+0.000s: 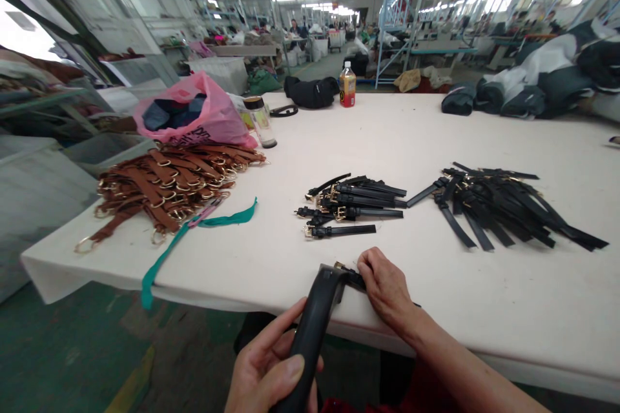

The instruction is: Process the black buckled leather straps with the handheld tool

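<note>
My left hand (274,361) is closed round the body of a long black hand-held tool (310,329). The tool's angled head points away from me, at the table's front edge. I cannot make out what kind of tool it is. Just right of that head, my right hand (385,284) pinches a black buckle strap (352,276) against the table. The strap's gold buckle shows beside the tool's head, and my fingers hide much of the rest. Beyond my hands lies a small group of black buckle straps (358,213).
At right is a larger heap of black straps (508,206); brown straps with gold rings (159,187) are piled left. Near them lie a teal ribbon (227,218), a pink bag (198,110) and a jar (260,122). A drink bottle (347,85) stands at the table's (411,142) far edge.
</note>
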`<state>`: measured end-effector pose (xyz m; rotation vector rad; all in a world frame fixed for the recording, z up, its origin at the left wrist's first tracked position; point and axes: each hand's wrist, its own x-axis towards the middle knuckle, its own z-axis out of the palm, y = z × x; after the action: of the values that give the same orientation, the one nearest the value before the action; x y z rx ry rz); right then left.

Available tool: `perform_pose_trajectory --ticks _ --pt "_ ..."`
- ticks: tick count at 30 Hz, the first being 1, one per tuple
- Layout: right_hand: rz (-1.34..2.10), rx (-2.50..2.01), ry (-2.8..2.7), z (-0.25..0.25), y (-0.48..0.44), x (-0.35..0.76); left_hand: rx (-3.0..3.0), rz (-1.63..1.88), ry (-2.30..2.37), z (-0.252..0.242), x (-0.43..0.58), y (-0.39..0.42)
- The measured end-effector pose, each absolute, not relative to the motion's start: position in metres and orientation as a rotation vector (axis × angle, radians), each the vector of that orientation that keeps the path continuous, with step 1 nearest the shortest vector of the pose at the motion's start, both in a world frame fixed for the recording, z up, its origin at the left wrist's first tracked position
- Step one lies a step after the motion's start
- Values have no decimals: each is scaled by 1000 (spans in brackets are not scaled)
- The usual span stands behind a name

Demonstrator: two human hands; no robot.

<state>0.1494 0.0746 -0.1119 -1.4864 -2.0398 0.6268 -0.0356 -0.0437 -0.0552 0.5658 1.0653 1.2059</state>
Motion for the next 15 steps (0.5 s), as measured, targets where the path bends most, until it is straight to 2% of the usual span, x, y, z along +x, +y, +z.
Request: perform_pose_trajectory --ticks 7,15 --pt "738 -1442 -1798 -110 80 163 584 1178 1066 -53 -37 -43" --pt "565 -1496 -2184 -95 59 179 600 1143 1119 -44 -30 -43"
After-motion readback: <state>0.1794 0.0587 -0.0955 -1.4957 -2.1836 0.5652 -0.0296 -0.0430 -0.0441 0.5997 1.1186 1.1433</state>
